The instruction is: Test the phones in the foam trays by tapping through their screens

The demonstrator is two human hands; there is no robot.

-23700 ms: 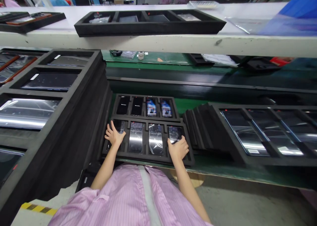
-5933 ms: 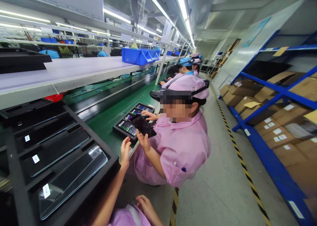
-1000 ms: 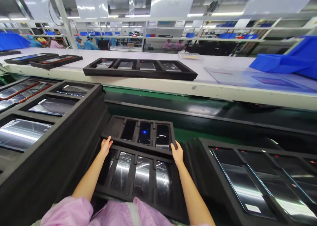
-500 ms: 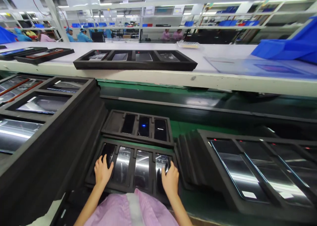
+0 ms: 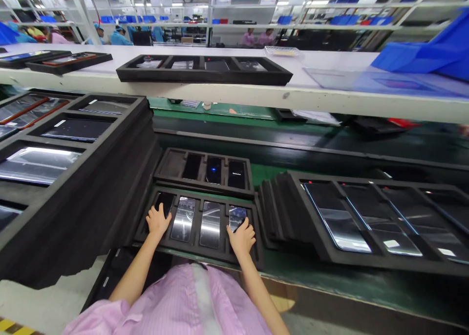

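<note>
On the green belt just before the person, the near tray [image 5: 200, 253] holds four phones side by side. A second ago both hands gripped the side edges of the far tray [image 5: 172, 165]. Now that tray lies beyond the near one, touching it, and the hands have come back to the near tray's outer slots, much as half a second ago.

The left hand [image 5: 158, 221] lies flat and open, fingers spread, on the left phone [image 5: 165, 204]. The right hand [image 5: 241, 237] is bent over the near end of the right phone [image 5: 237, 216]; whether it grips the phone I cannot tell.

Both trays are matt black foam, rectangular, cut into four oblong slots with thick ribs between. The phones are flat slabs with rounded corners, and their glossy faces throw back the ceiling lights. The far tray's left slot holds no phone.

Each phone lies face up, its long axis running away from the person toward the shelf [image 5: 256, 96], short ends near and far. Stacks of larger foam trays [image 5: 110, 188] stand on either side.
</note>
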